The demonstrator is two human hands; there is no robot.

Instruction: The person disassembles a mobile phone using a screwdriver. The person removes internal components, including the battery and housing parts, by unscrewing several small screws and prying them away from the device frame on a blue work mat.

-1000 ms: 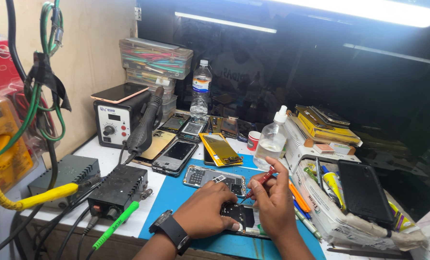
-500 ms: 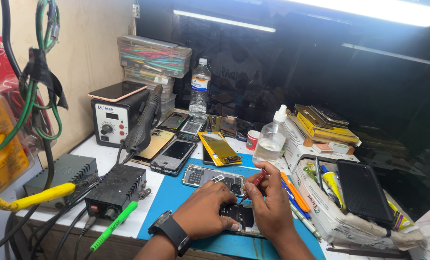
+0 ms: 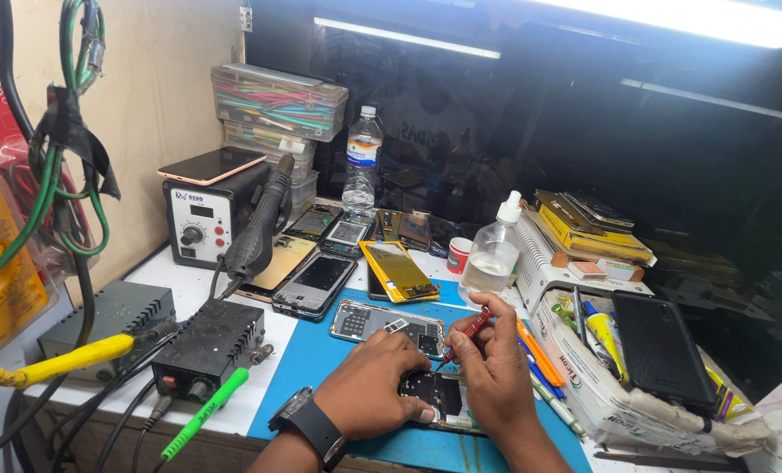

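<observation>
The left hand, wearing a black wristwatch, is pressing down flat on an opened phone that is lying on the blue work mat; its fingers are curled together over the phone's near-left edge, steadying it rather than gripping around it. The right hand is sitting just beside it, touching the phone's other side, and its thumb and fingers are pinched tight on a red-handled screwdriver, whose tip is pointing down towards the exposed dark board between the two hands.

Just beyond the left hand's knuckles, another disassembled phone is lying face-open on the mat. Further out from that hand, a black phone and a gold-backed phone are resting side by side. Beyond the right hand, a clear squeeze bottle with a white nozzle is standing upright, and to that hand's outer side a cardboard tray is holding pens, tools and a black phone case. Well off to the left hand's outer side, a hot-air rework station and a small black power unit are sitting among cables.
</observation>
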